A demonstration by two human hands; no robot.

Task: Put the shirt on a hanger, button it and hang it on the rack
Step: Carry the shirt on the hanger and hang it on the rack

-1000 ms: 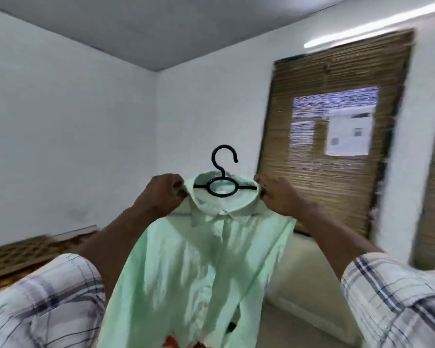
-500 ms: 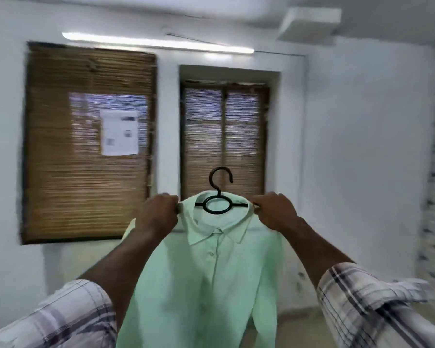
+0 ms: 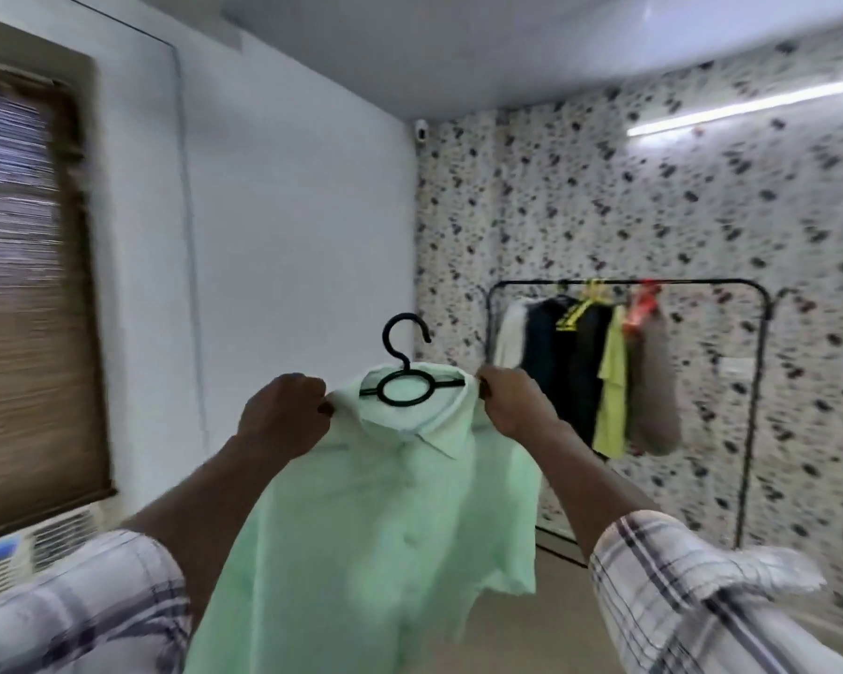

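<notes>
A pale green shirt [image 3: 385,518] hangs on a black plastic hanger [image 3: 405,377], its front closed and its collar around the hanger's ring. I hold it up in front of me at chest height. My left hand [image 3: 283,415] grips the shirt's left shoulder over the hanger end. My right hand [image 3: 512,406] grips the right shoulder the same way. The hook points up, free of anything. A black clothes rack [image 3: 629,284] stands to the right by the speckled wall.
Several garments [image 3: 585,372] hang on the rack's left and middle part; its right end shows bare rail. A window with a bamboo blind [image 3: 25,294] is at left, with a white appliance [image 3: 30,547] below it. Bare floor lies towards the rack.
The view has swung right, from the blinds and windows to the corner and the rack. Both hands keep the same grip on the shirt's shoulders.
</notes>
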